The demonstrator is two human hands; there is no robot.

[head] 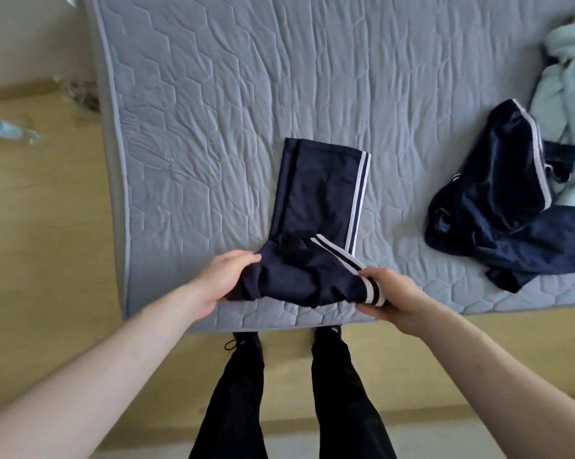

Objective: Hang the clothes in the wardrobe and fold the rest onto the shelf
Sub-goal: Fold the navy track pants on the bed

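Navy track pants (319, 207) with white side stripes lie partly folded on a grey quilted mattress (213, 94), near its front edge, legs stretched away from the viewer. The left hand (219, 281) grips the near left end of the fabric, fingers curled over it. The right hand (393, 298) pinches the striped near right end. To the right, well apart, a crumpled navy jacket (498, 207) lies touching a pale mint garment (567, 94). Below are a wooden floor (47, 226) and black-trousered legs (233, 399).
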